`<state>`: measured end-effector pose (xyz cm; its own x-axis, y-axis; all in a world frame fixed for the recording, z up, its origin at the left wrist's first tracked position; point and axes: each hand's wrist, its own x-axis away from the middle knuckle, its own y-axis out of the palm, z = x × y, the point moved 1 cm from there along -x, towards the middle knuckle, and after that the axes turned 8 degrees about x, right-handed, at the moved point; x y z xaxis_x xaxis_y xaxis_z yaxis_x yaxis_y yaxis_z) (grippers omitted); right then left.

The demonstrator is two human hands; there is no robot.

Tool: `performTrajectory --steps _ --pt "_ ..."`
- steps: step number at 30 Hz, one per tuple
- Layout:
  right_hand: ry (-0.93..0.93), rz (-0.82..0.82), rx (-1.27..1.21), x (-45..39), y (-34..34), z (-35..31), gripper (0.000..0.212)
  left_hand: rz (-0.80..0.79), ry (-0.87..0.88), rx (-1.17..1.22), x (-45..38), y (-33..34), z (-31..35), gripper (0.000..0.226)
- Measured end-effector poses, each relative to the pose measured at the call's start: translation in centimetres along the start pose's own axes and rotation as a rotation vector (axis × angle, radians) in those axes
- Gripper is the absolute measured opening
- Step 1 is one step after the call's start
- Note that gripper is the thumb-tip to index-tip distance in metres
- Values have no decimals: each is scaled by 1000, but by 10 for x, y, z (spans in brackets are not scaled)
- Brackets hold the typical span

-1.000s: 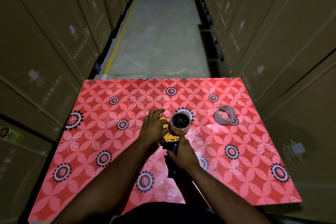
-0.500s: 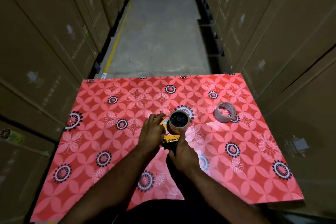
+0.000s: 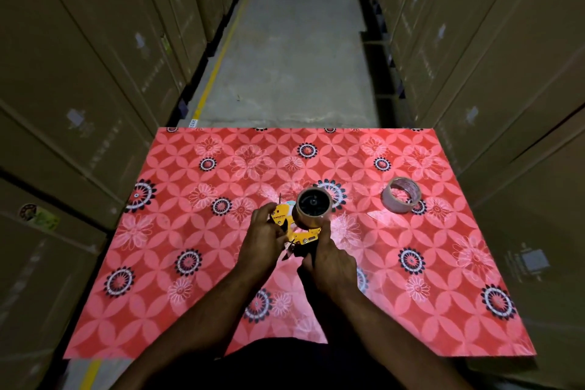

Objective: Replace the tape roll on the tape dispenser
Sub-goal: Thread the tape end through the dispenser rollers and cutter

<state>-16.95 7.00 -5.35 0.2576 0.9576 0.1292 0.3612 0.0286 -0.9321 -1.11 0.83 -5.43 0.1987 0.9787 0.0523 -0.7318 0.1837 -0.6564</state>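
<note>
change since earlier view: left hand [image 3: 264, 236] has slid from the top of the dispenser down its left flank; the brown roll and the spare roll lie as before
landmark: tape dispenser [image 3: 292, 225], yellow frame with a dark handle, held over the middle of the red flowered table [image 3: 164, 294]
brown tape roll [image 3: 313, 207]: seated on the dispenser's hub, on its far right part, open core facing up
left hand: closed around the yellow frame on the dispenser's left side, fingers curled over the front plate
right hand [image 3: 329, 263]: wrapped on the dark handle at the dispenser's near end; thumb lies up by the frame just under the roll
clear tape roll [image 3: 401, 199]: lying on the table well to the right of the dispenser, untouched by either hand
step in hand, judged: roll looks mounted; the threading stage appears current
next move calls for: finding the free tape end, drawing it through the front roller gap towards the blade; whether an end is already loose cannot be told
risk, judged: tape sticking to itself; fingers near the toothed blade
</note>
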Motion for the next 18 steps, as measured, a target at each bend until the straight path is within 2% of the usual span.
performTrajectory --steps 2,5,10,11,14,18 --pt "-7 9 27 1 -2 3 97 64 -43 -11 5 -3 -3 25" --pt "-20 -8 60 2 -4 5 94 90 -53 -57 8 -9 -6 23" --pt "-3 -17 95 2 -12 4 92 110 173 -499 8 -24 -6 31" --pt "-1 -16 108 1 -14 6 91 121 171 -538 9 -29 -13 31" --pt "-11 -34 177 -6 -27 20 85 141 20 -453 14 -50 -43 28" --pt "-25 -33 179 -13 -37 28 85 37 -81 -332 23 -69 -44 35"
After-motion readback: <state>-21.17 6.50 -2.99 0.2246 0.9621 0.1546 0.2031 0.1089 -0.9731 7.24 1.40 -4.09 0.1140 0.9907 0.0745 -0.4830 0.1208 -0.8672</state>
